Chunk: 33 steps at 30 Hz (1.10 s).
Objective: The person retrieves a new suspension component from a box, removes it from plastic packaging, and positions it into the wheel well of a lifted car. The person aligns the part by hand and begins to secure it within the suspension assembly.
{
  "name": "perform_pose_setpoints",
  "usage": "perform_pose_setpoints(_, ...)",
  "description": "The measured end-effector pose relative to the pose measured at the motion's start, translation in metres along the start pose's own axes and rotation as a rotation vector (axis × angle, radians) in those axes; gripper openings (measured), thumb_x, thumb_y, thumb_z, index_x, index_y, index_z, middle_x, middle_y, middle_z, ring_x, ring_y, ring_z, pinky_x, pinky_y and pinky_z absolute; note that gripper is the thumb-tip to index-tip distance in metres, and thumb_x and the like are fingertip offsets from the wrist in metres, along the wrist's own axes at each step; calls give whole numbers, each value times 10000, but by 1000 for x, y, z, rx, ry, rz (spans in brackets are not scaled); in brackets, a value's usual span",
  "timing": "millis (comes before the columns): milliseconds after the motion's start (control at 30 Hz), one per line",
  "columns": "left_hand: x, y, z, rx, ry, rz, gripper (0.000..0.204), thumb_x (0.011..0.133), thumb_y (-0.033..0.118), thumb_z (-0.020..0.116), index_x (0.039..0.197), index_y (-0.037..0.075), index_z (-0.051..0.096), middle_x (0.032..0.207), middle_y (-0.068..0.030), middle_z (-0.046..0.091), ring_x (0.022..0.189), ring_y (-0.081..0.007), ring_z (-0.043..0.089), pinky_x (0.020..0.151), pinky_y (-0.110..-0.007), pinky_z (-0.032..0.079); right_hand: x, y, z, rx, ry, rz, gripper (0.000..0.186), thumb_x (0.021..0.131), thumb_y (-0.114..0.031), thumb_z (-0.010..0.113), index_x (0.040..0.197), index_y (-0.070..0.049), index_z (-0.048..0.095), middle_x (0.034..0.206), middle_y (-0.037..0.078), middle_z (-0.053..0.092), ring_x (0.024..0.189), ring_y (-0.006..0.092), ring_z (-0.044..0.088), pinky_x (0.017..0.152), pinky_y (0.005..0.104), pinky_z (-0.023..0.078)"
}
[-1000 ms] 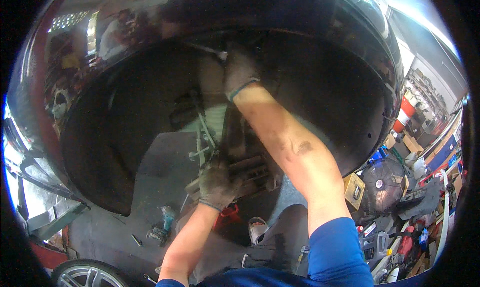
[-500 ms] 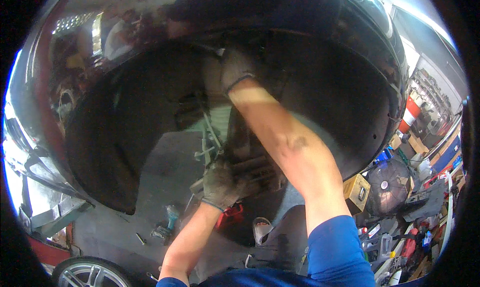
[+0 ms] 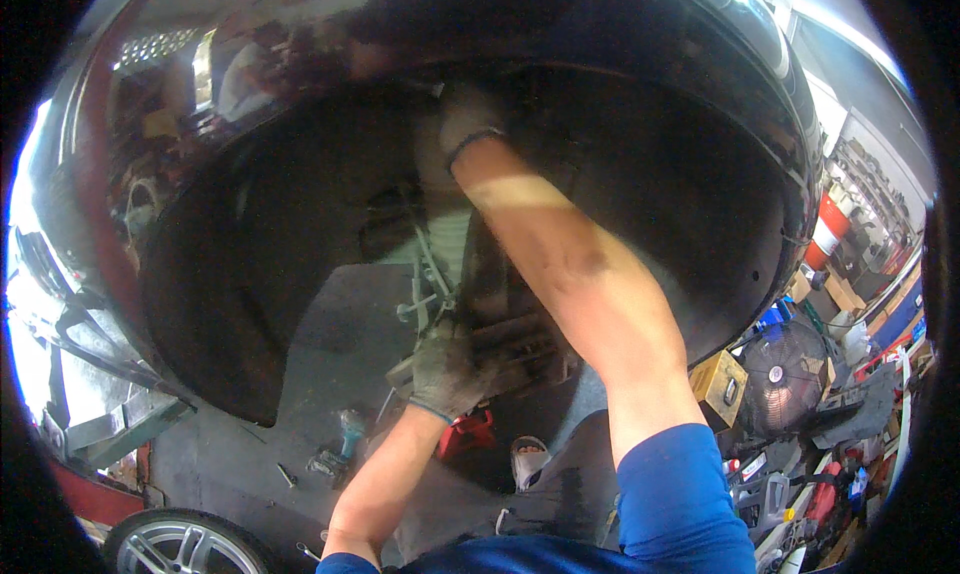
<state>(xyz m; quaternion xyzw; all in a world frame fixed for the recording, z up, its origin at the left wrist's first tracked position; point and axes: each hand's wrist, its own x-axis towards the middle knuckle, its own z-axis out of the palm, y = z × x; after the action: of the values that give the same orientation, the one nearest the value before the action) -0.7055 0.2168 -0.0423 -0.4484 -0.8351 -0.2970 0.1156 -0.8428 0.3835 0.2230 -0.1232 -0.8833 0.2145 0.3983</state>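
Observation:
I face the open wheel arch (image 3: 215,284) of a dark car. My left hand (image 3: 447,372), in a dirty grey glove, is closed around something at the lower end of the suspension strut, beside a pale link rod (image 3: 428,259). A pale ribbed sleeve (image 3: 448,239) shows on the strut above it. My right hand (image 3: 470,116), gloved too, reaches up to the top of the arch. Its fingers are lost in shadow and blur, so I cannot see what they hold. A small shiny tip (image 3: 437,90) shows next to it.
On the floor lie a teal power tool (image 3: 350,434), a bolt-like piece (image 3: 287,474) and a red object (image 3: 467,432). A wheel (image 3: 180,549) lies at the lower left. A fan (image 3: 782,374), a yellow box (image 3: 717,389) and cluttered parts fill the right side.
The whole view has shifted slightly. Both hands stay at about the same places on the car, the left low on the strut and the right high in the arch.

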Motion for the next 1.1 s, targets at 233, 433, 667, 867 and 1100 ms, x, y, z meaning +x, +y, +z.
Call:
perform_pose_setpoints(233,-1,-1,3,14,12,11,534,946,636,674,1407,371,725,1515,-179,629,1219,-390,692,1014,-470,588,23,28,28,254,55,0,472,1001,-257,732,1417,-41,674,1470,179,681,1378,312,632,1187,412,489)
perform_pose_setpoints(433,2,-6,9,54,28,45,495,943,642,667,1391,444,740,1514,-171,627,1223,-395,685,1018,-467,587,18,30,31,37,125,-157,411,1139,-239,487,1476,-106,679,1558,198,619,1407,414,615,1159,503,528)
perform_pose_setpoints(667,2,-3,4,-41,-54,8,845,934,505,704,1512,-84,521,1541,-303,564,1422,-448,552,1189,-504,475,-14,-6,-14,41,-87,-89,424,1101,-231,558,1488,-88,655,1528,224,634,1388,426,623,1160,494,526)
perform_pose_setpoints(867,8,-19,-8,-37,159,194,578,990,439,680,1415,50,639,1445,-248,635,1311,-428,619,1105,-510,521,-16,2,-13,-177,-81,-114,522,1016,-253,696,1503,-73,634,1504,238,645,1355,424,646,1153,487,531)
perform_pose_setpoints(1100,124,-34,-103,-131,241,-102,418,1149,328,471,1391,57,678,1411,-215,689,1214,-406,687,1040,-492,544,2,36,-25,-332,-160,-267,484,1015,-188,685,1480,-60,633,1485,224,654,1333,392,650,1154,462,520)
